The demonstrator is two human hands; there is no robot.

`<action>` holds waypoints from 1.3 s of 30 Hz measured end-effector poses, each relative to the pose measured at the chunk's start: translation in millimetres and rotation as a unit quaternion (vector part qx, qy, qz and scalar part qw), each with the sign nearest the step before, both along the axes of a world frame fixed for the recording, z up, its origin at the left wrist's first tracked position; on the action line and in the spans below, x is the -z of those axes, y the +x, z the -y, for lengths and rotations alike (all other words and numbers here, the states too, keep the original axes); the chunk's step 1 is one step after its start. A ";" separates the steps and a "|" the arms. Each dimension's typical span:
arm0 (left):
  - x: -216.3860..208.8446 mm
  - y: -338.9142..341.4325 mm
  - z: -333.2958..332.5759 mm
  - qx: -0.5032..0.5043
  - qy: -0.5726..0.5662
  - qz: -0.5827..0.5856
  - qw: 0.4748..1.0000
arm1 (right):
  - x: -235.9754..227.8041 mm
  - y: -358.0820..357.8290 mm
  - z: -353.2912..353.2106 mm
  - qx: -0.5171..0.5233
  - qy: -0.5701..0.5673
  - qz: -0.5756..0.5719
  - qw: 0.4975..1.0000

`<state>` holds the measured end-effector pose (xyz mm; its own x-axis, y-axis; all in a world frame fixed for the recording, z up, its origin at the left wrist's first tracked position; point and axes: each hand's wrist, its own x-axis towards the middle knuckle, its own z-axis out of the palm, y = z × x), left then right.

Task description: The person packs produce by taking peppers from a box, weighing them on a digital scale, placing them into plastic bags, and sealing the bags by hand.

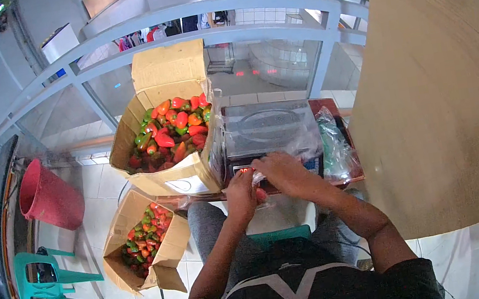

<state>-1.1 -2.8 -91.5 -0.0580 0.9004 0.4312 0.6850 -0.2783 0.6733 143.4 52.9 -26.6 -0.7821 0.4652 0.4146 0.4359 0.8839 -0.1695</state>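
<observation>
My left hand (pixel 240 197) and my right hand (pixel 284 174) meet in front of the digital scale (pixel 267 125). Fingers of both pinch the gathered top of a clear plastic bag (pixel 260 176). Something red, apparently a pepper (pixel 261 196), shows low in the bag beneath my hands; the rest of it is hidden. Another loose clear plastic bag (pixel 305 139) drapes over the scale's right side. The lit red display is partly covered by my fingers. Left of the scale stands an open cardboard box holding red, green and orange peppers (pixel 179 121).
A second cardboard box (pixel 172 237) with smaller peppers (pixel 148 232) sits on the tiled floor. A red bin (pixel 51 196) and a green plastic stool (pixel 54 279) stand farther left. Plastic bags (pixel 335 146) lie right of the scale. A large brown panel (pixel 439 95) fills the right side.
</observation>
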 end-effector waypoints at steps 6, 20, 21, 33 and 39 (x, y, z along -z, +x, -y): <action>-2.1 -26.2 -7.2 0.118 0.074 -0.141 0.980 | -8.3 8.9 6.1 0.059 -0.135 0.042 0.988; -48.4 -51.0 -6.3 0.152 -0.004 -0.055 0.987 | -51.0 56.6 12.0 0.065 -0.116 0.023 0.991; -54.6 -50.7 -1.6 0.150 -0.003 -0.055 0.987 | -48.8 59.4 7.3 0.063 -0.116 0.023 0.991; -94.6 -35.2 7.9 0.167 -0.063 0.162 0.970 | -35.1 91.4 -37.4 0.159 -0.011 -0.237 0.958; -84.8 -33.5 2.1 0.125 -0.001 0.105 0.987 | -51.0 94.5 -43.2 0.152 -0.305 -0.552 0.761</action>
